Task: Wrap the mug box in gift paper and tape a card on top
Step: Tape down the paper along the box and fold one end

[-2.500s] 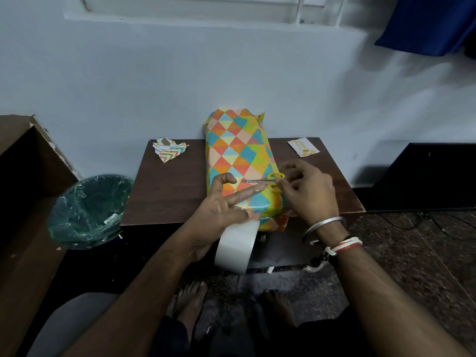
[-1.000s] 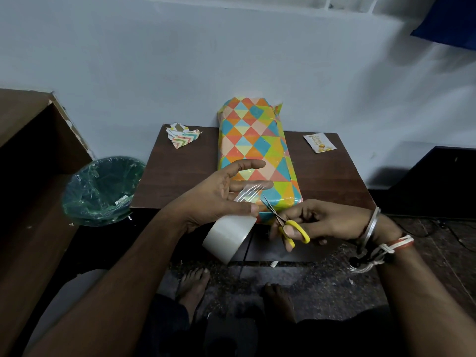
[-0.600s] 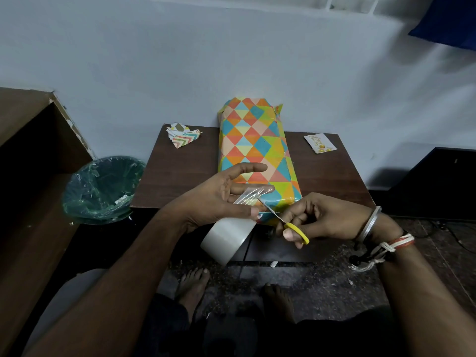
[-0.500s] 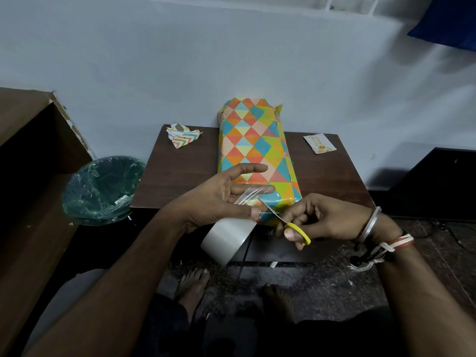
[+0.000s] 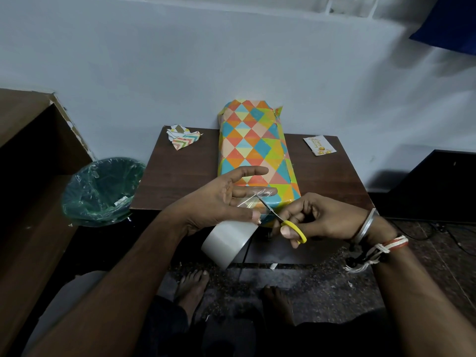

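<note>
The wrapped box [image 5: 253,153], in bright triangle-patterned paper, lay lengthwise down the middle of the table [image 5: 177,176], its far end against the wall. The card [image 5: 319,145] lay flat to the right of the box, near its far end and apart from it. Paper scraps [image 5: 183,136] sat to the left of the box, also by its far end. A lined bin [image 5: 101,191] stood on the floor well left of the box.

Over the near end of the box, the left hand [image 5: 219,199] held the roll [image 5: 228,240], which hung below the palm with the thumb pressed on its upper rim. Its index and middle fingers were stretched out straight, and a clear strip [image 5: 248,200] ran from the roll up to the middle fingertip. Its other fingers were hidden.

Just right of that, at the box's near right corner, the right hand [image 5: 319,217] was clenched around the yellow-handled scissors [image 5: 283,222], with the thumb through one loop. The blades pointed up and left, and their tips met the strip. A bangle [image 5: 367,225] and threads [image 5: 386,247] circled the right wrist.
</note>
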Motion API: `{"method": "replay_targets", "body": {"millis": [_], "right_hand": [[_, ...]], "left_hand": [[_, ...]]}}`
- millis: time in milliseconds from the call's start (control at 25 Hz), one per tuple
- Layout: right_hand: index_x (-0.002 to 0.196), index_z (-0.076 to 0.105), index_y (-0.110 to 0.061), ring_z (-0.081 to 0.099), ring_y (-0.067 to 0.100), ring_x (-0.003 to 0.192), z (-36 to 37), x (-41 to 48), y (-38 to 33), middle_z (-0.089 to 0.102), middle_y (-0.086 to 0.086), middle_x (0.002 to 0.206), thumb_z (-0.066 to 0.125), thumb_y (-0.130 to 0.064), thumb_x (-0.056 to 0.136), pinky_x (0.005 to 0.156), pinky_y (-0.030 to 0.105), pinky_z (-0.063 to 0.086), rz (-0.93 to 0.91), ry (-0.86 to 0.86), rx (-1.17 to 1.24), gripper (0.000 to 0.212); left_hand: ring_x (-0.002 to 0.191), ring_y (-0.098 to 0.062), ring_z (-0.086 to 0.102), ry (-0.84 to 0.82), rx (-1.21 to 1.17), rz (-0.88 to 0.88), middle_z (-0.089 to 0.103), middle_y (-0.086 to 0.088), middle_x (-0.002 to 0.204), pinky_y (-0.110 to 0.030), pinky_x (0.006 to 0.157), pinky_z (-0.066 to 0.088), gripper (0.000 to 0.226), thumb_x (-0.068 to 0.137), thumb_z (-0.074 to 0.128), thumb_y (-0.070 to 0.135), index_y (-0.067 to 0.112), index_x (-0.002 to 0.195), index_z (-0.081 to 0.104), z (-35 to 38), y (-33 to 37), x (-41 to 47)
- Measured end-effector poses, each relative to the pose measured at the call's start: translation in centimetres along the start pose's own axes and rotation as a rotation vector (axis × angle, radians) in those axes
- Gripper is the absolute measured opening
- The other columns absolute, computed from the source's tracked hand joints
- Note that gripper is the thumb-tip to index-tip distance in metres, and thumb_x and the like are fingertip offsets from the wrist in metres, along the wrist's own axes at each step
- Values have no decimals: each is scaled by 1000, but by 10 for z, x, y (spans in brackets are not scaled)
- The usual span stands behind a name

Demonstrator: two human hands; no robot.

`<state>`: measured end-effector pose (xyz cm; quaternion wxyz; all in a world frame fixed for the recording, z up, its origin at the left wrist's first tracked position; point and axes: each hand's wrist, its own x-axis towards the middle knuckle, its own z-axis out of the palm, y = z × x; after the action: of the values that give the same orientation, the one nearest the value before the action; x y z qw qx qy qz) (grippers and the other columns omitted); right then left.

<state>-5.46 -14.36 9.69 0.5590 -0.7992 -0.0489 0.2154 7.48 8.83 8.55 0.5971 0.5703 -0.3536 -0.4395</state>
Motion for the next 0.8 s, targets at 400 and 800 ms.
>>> {"method": "replay_targets", "body": {"millis": [400,800], "right_hand": [[114,63,-10,64,25,73,2,5,-5,68,34,84,79,-25,87,73,33,52,-133,180,56,35],[117,77,-30,67,37,107,7,37,-8,75,11,114,67,-30,97,90,39,53,307,844,-849,22]], "left_hand": [[68,-6,67,91,50,40,63,1,143,-23,78,59,80,85,71,-14,20,150,39,-7,6,-3],[72,-10,71,110,68,45,63,1,144,-27,79,60,84,81,73,-13,23,147,35,-14,6,-9]]}}
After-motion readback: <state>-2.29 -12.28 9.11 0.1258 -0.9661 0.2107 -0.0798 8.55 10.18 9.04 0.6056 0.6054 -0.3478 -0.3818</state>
